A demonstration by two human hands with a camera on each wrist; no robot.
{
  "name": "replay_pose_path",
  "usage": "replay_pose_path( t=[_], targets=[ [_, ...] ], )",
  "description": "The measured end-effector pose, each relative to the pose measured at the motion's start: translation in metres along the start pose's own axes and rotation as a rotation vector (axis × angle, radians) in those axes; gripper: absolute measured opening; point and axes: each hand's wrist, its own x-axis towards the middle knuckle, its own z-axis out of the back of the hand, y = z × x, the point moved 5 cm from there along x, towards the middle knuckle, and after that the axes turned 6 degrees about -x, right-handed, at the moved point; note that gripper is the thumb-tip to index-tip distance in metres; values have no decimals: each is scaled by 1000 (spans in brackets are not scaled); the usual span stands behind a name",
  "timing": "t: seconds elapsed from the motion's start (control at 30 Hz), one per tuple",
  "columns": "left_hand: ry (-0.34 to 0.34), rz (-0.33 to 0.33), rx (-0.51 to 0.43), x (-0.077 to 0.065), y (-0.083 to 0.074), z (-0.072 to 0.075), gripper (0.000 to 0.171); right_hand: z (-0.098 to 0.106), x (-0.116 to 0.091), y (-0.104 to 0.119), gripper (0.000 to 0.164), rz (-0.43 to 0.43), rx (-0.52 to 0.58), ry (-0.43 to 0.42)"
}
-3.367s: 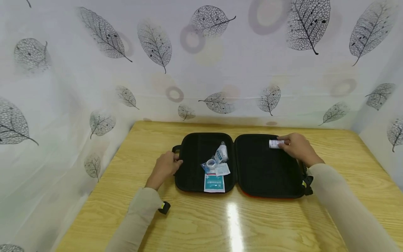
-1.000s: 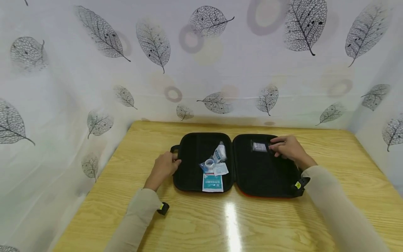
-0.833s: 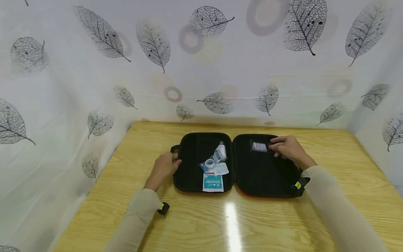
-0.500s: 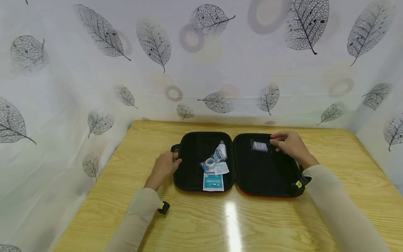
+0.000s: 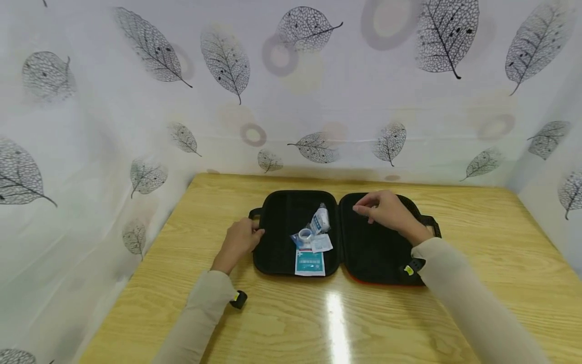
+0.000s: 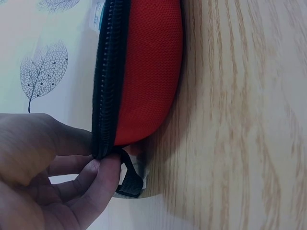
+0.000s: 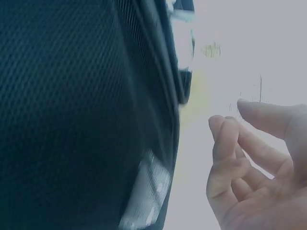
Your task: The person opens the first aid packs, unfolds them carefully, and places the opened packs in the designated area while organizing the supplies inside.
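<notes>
A zippered case (image 5: 273, 253), black inside and red outside, lies spread open on the table. My left hand (image 5: 241, 237) pinches its left rim beside the carry loop; in the left wrist view the thumb and fingers close on the zipper edge (image 6: 106, 96). My right hand (image 5: 384, 208) hovers over the upper part of the right half, fingers loosely bent and nothing between them. Through the mesh of that half, the right wrist view shows a small white wrapped roll (image 7: 147, 191), which the hand hides in the head view.
In the left half lie a wrapped white bandage roll (image 5: 320, 220), a ring-shaped tape roll (image 5: 305, 235), a white sachet (image 5: 322, 243) and a teal-and-white packet (image 5: 310, 263). A black handle (image 5: 429, 222) sticks out at the right side. Behind the table (image 5: 282, 318) hangs a leaf-print cloth (image 5: 309, 111).
Earlier my right hand held the white roll, which then lay in the right half as the hand let go. Now that hand has moved left over it. My left hand has stayed put.
</notes>
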Motion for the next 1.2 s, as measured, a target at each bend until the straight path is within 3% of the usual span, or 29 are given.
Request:
replay_pose_path(
  t=[0.3, 0.5, 0.73, 1.2],
  targets=[
    [-8, 6, 6, 0, -2, 1, 45, -33, 12, 30, 22, 66, -31, 52],
    [-11, 8, 11, 0, -2, 1, 44, -50, 16, 44, 20, 75, -96, 20],
    [-5, 28, 9, 0, -1, -1, 45, -58, 20, 50, 20, 52, -147, -9],
    [-11, 27, 16, 0, -2, 0, 45, -64, 24, 50, 17, -35, -154, 13]
  ],
)
